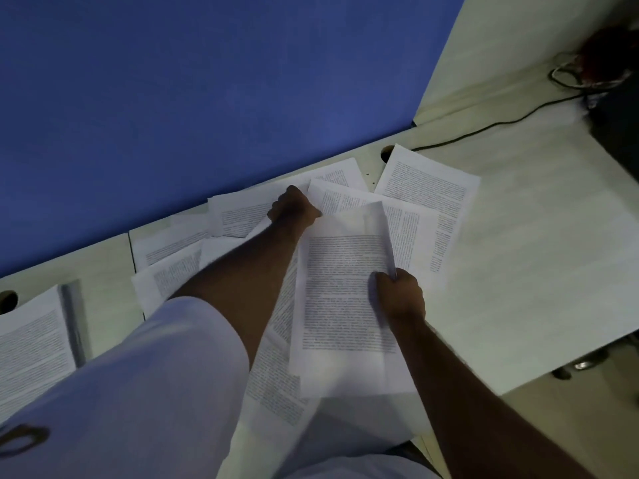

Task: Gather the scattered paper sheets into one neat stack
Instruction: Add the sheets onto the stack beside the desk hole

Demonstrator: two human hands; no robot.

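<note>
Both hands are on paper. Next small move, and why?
Probably draw the left hand back, bringing the sheet it grips at the far edge onto the held sheets in the right hand. More loose sheets lie fanned along the blue partition.

The right hand (401, 295) is gripping the right edge of a white printed paper sheet (342, 299), which is lying over other sheets beneath it. The left hand (294, 207) is reaching beyond it onto the scattered white printed sheets (238, 216) spreading left along the pale wooden desk (536, 254). Another white printed page (427, 183) is lying beyond the right hand, and a thin black cable (484, 127) is running farther back.
</note>
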